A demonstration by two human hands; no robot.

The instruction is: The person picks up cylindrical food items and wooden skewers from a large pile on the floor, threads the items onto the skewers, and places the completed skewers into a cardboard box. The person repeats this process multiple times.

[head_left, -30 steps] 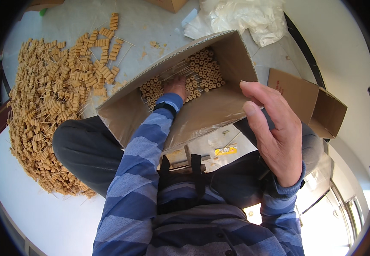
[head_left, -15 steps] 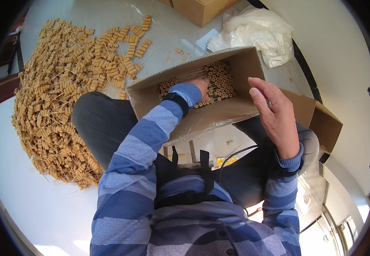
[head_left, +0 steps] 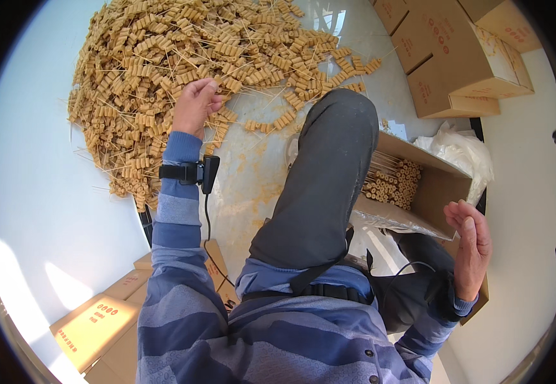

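Reaching w/ L hand (head_left: 197, 107) at skewer heap (head_left: 143, 70) on floor (head_left: 243, 208), curling fingers inward; can't tell if grasping anything. Holding R hand (head_left: 473, 249) empty, w/ fingers loosely bent, by R end of open carton (head_left: 443, 189). Seeing more skewers (head_left: 396, 184) packed inside, near white plastic (head_left: 462, 157). Wearing blk device (head_left: 211, 174) on L wrist.

Packing workshop
Indicators: heap of skewered pieces (head_left: 163, 83) on floor (head_left: 239, 205); stacked cartons (head_left: 444, 48) near wall (head_left: 521, 153); open box (head_left: 441, 192) holding skewers (head_left: 396, 182).
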